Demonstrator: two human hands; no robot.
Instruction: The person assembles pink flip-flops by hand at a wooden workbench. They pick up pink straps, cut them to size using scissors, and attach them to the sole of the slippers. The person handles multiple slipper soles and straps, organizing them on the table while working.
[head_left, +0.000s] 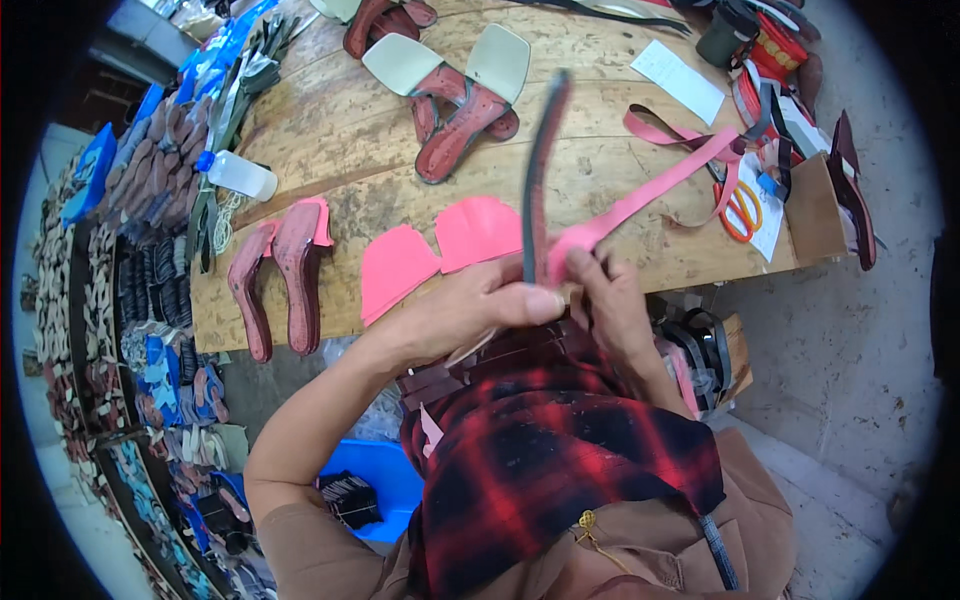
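Even daylight, motion-blurred strap (540, 170), fisheye-bent edges

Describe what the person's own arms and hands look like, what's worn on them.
Both hands, left hand and right hand, are bare, with no gloves. The left forearm is bare up to a tan sleeve at the upper arm. No rings or watch are visible.

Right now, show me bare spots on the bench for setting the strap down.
Bare wood lies between the plastic bottle and the sandal pair, and between the paper slip and pink strap. The right end by the scissors is crowded.
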